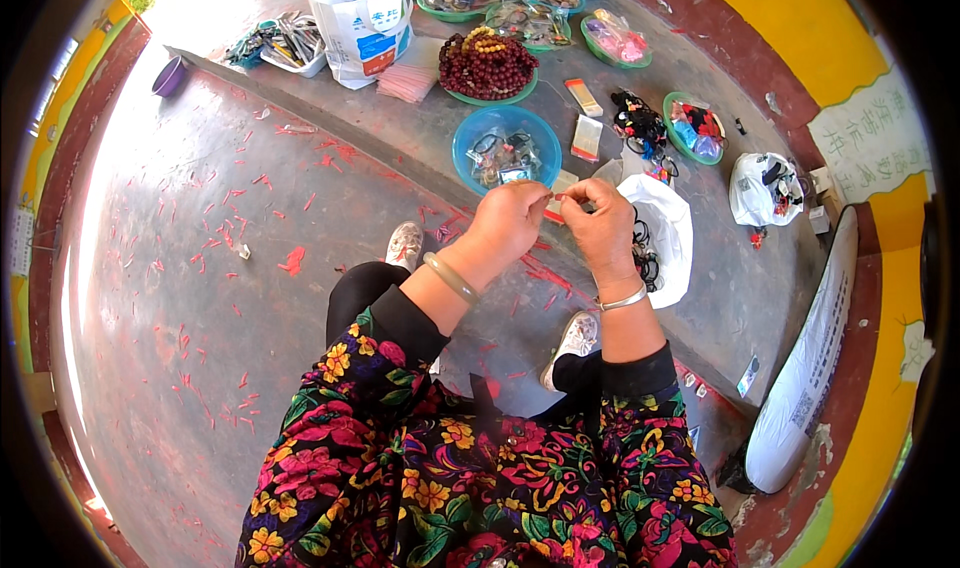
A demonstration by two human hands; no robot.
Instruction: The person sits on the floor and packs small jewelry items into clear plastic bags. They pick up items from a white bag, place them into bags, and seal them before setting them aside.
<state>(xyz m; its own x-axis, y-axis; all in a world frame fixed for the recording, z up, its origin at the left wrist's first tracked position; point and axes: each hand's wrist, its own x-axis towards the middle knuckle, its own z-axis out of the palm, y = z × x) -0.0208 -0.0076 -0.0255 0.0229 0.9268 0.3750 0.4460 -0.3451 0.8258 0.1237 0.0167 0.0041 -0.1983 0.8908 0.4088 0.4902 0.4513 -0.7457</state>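
My left hand and my right hand meet in front of me, with thumbs and fingertips pinched closely together. A tiny reddish bit shows between them, too small to name. Just beyond my left hand stands a blue plastic bowl with small clear packets in it. Beside my right hand lies an opened white bag, with black cord loops inside, partly hidden by that hand. A pale bangle circles my left wrist and a silver one my right.
Dark red bead strings fill a green basket ahead. A white printed bag stands behind pink strips. More baskets sit at the back. A stuffed white plastic bag and a long white sack lie right. Red scraps litter the floor.
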